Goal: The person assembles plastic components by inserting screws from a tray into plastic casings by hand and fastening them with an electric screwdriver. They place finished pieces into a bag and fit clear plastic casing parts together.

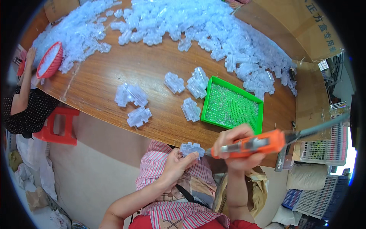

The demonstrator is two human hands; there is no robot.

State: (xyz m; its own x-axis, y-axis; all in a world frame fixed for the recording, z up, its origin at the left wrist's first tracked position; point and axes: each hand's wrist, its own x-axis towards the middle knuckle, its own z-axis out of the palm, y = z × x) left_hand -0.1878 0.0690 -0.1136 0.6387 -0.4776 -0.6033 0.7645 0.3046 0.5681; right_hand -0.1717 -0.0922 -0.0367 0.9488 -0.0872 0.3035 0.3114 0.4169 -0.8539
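Note:
My left hand (174, 167) is closed on a small clear plastic part (191, 149) with notched edges, held above my lap just off the table's edge. In my right hand (244, 163) is an orange electric screwdriver (271, 143), lying nearly level and somewhat blurred. Its tip points left and meets, or nearly meets, the part's right side; I cannot tell which. Beyond my right hand stands a green tray (215, 122) with many tiny shiny metal pieces (232, 102), seemingly screws. Several similar clear parts lie loose on the table, one (191, 110) left of the tray.
A large heap of clear plastic parts (198, 21) covers the table's (141, 63) far side. At far left, a co-worker's arm (23, 89) reaches beside a red basket (50, 63), near a red stool (63, 128). Cardboard (295, 32) walls the right; a cable (320, 128) trails from the screwdriver.

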